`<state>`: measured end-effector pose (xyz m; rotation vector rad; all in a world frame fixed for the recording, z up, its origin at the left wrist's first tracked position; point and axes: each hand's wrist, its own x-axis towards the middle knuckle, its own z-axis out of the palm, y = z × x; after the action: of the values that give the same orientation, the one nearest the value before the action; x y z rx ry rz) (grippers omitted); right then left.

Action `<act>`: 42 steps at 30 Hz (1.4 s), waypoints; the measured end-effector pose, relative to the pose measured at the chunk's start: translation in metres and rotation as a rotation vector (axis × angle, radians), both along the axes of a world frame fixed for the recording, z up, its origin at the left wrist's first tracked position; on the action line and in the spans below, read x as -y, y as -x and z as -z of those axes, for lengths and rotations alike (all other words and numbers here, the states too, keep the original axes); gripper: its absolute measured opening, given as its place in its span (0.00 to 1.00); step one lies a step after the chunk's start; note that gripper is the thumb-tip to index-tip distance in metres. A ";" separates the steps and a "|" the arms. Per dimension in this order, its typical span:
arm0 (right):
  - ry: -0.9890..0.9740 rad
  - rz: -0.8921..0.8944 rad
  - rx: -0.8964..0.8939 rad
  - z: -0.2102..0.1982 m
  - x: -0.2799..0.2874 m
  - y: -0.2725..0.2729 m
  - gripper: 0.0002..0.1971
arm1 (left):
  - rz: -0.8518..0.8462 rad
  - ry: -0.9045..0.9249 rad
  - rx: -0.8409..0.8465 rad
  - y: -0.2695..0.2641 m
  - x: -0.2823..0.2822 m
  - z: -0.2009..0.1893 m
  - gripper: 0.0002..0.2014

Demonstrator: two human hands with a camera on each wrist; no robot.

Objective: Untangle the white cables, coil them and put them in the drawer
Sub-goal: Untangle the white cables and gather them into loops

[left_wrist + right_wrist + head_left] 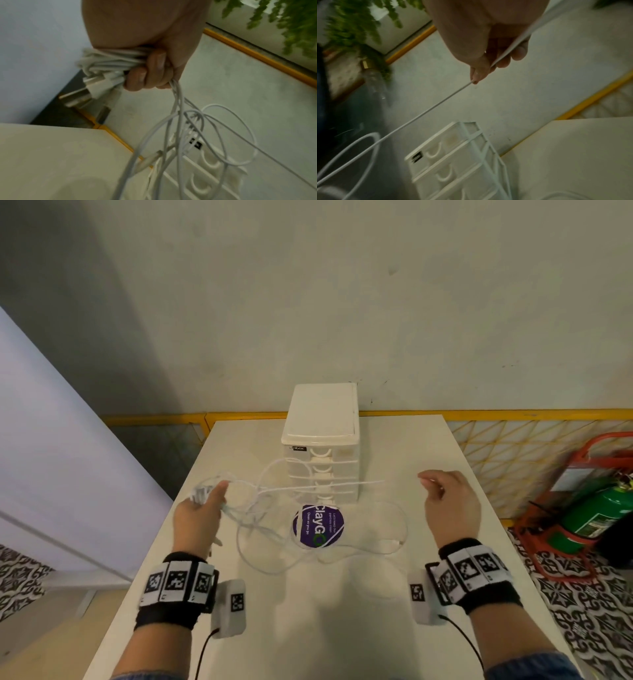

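White cables (260, 510) lie tangled on the white table (342, 611), looping over a purple round sticker. My left hand (202, 508) is raised at the table's left and grips a coiled bundle of cable (109, 63) with USB plugs sticking out; loose strands hang from it (180, 121). My right hand (445, 498) is at the right and pinches one cable strand (426, 112) between thumb and fingers; that strand runs taut across the front of the drawer unit (322, 440) toward the left hand. The drawers look closed.
The white drawer unit (458, 162) stands at the table's far middle against the wall. A yellow rail (513, 414) runs behind the table. A green fire extinguisher in a red stand (589, 508) is on the floor to the right.
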<state>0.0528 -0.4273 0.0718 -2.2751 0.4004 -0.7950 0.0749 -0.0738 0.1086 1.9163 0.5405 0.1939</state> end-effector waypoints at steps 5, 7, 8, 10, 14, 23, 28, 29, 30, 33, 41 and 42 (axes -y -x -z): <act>0.166 0.065 -0.438 0.018 0.005 0.005 0.11 | -0.018 0.039 0.029 0.001 -0.003 -0.001 0.21; 0.231 -0.018 -0.381 0.019 -0.020 0.006 0.16 | 0.071 -0.005 0.025 0.002 0.015 -0.005 0.20; 0.240 -0.097 -0.255 0.016 -0.034 0.007 0.18 | 0.116 -0.014 0.029 0.003 0.024 -0.005 0.20; 0.280 -0.317 -0.019 0.004 -0.064 0.008 0.15 | 0.188 -0.022 0.047 0.002 0.038 -0.005 0.21; 0.326 -0.592 -0.018 -0.010 -0.107 0.007 0.16 | 0.298 -0.002 0.092 0.007 0.063 -0.005 0.21; 0.425 -0.455 0.091 -0.007 -0.103 0.003 0.04 | 0.461 0.016 0.107 0.017 0.079 -0.001 0.22; 0.449 -0.383 -0.040 -0.004 -0.095 0.001 0.07 | 0.340 -0.042 0.097 0.005 0.060 -0.006 0.21; 0.429 -0.362 -0.085 -0.003 -0.092 0.001 0.07 | 0.310 -0.060 0.103 0.003 0.054 -0.009 0.20; 0.417 -0.326 -0.129 -0.001 -0.087 0.000 0.07 | 0.278 -0.076 0.109 0.001 0.048 -0.010 0.20; 0.361 -0.176 -0.333 0.016 -0.060 0.003 0.09 | 0.175 -0.084 0.114 -0.004 0.033 -0.016 0.21; 0.326 0.024 -0.909 0.073 -0.009 0.029 0.11 | 0.093 -0.059 0.181 -0.015 0.027 -0.024 0.21; 0.337 0.029 -0.913 0.072 -0.011 0.029 0.12 | 0.107 -0.053 0.187 -0.015 0.031 -0.024 0.21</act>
<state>0.0240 -0.4159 -0.0003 -2.8581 0.7400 0.2497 0.0903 -0.1052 0.1325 1.9484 0.3094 0.3169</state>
